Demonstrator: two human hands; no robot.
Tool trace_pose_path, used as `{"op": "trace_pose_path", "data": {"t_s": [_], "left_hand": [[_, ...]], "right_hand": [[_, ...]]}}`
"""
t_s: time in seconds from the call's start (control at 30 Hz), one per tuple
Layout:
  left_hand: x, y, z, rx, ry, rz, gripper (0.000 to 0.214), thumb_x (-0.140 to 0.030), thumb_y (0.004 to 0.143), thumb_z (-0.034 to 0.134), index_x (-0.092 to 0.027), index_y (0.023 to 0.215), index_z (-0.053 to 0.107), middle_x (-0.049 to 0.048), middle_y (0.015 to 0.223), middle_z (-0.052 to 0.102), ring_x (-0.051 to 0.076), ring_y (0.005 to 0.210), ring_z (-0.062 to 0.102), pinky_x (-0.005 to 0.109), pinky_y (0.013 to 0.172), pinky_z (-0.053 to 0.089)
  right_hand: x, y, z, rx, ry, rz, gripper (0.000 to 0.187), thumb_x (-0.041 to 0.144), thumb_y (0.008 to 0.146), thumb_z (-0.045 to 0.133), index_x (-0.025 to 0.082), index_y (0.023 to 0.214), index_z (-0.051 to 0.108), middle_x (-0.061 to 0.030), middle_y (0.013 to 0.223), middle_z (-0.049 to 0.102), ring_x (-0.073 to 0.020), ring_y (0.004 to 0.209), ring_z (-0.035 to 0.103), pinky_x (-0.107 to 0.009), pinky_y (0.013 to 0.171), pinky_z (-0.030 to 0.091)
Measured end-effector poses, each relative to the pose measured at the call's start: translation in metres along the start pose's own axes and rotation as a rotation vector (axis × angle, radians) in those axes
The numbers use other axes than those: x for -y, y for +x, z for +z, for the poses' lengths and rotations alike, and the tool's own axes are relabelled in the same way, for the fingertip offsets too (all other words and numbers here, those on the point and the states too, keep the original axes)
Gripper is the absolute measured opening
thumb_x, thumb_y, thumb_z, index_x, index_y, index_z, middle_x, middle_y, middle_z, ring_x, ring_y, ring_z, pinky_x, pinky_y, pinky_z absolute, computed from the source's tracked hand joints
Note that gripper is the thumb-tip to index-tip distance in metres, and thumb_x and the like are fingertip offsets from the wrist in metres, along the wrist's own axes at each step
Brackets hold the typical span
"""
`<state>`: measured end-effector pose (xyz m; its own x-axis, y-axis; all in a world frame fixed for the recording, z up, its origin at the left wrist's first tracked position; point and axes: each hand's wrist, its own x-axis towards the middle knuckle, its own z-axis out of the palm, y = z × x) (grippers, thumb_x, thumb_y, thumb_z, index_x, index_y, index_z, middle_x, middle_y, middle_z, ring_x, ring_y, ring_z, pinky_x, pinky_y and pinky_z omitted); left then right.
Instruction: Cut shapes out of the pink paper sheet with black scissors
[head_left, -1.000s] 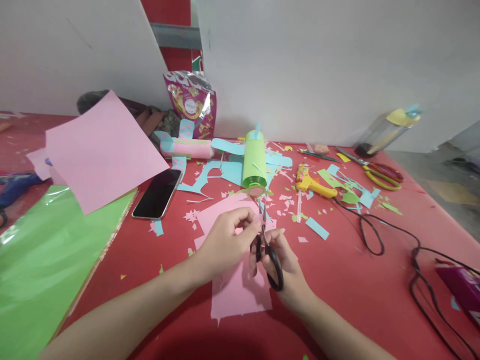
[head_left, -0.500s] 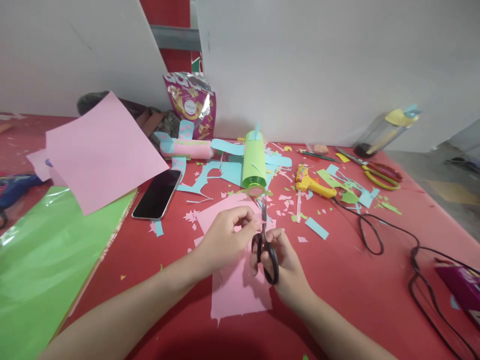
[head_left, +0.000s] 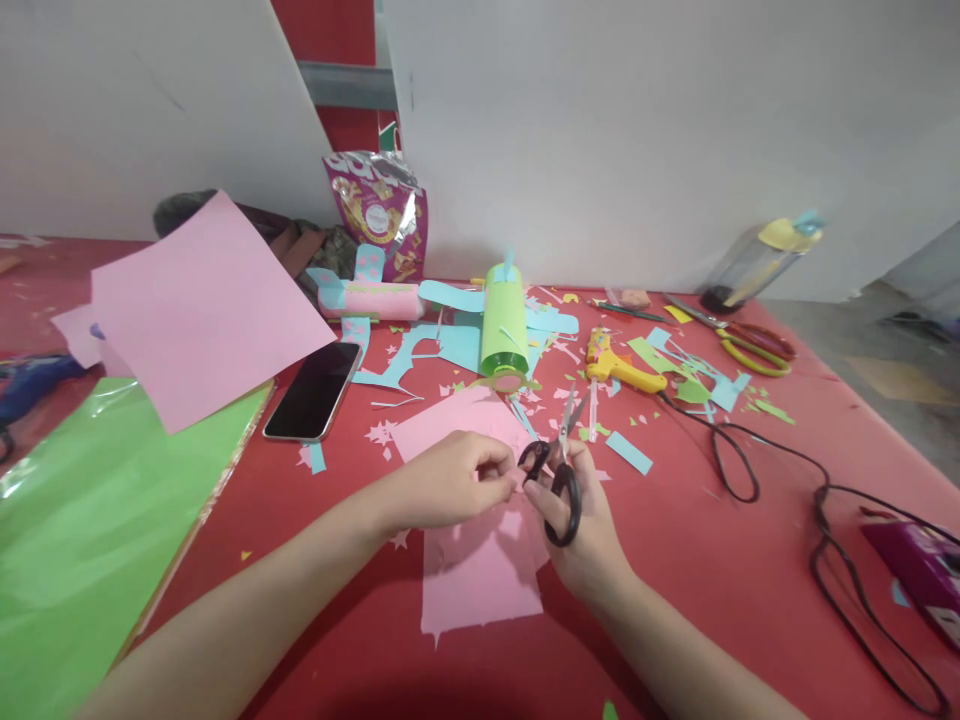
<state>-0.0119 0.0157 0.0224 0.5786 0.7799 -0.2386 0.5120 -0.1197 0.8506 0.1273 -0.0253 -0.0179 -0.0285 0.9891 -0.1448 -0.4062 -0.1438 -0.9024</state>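
Note:
My right hand is closed round the black handles of a pair of scissors, whose blades tilt up and to the right. My left hand pinches a very small pink paper piece just left of the scissor handles. Both hands hover over a pink paper sheet with ragged cut edges lying on the red table.
A green paper tube and a pink roll lie among blue and pink scraps. A black phone, a yellow glue gun with its black cord, green sheets, a large pink sheet, a snack bag, a bottle and red-yellow scissors are around.
The scissors have swung from pointing straight ahead to tilting right, away from the paper. My left hand has drawn slightly nearer and lower with the small pink piece.

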Motion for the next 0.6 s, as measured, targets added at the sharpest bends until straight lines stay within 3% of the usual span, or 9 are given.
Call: {"op": "trace_pose_path", "data": {"t_s": [0.13,0.37,0.6], "left_hand": [[0.001,0.0,-0.002,0.092,0.071,0.032,0.024,-0.027,0.075,0.039,-0.015,0.054,0.038,-0.0047,0.052,0.033,0.007,0.047,0.029,0.019,0.043,0.023],[0.001,-0.002,-0.009,0.137,0.142,0.06,0.025,-0.027,0.075,0.04,-0.015,0.053,0.041,-0.0042,0.051,0.035,0.007,0.046,0.03,0.018,0.042,0.024],[0.0,0.0,-0.012,0.081,0.134,0.053,0.02,-0.023,0.071,0.043,-0.014,0.054,0.047,-0.0031,0.053,0.042,0.008,0.049,0.035,0.019,0.045,0.027]], "right_hand": [[0.0,0.001,0.001,0.002,0.021,0.024,0.033,0.016,0.061,0.067,0.024,0.074,0.038,0.0058,0.072,0.049,-0.0094,0.064,0.049,-0.021,0.059,0.038],[-0.001,0.002,0.003,0.039,0.012,0.009,0.038,0.012,0.056,0.069,0.023,0.072,0.037,0.0064,0.07,0.048,-0.0092,0.062,0.048,-0.021,0.057,0.038],[0.0,0.0,0.004,0.023,-0.006,0.012,0.037,0.01,0.056,0.066,0.023,0.07,0.035,0.0071,0.069,0.047,-0.0081,0.06,0.046,-0.019,0.054,0.035]]}}
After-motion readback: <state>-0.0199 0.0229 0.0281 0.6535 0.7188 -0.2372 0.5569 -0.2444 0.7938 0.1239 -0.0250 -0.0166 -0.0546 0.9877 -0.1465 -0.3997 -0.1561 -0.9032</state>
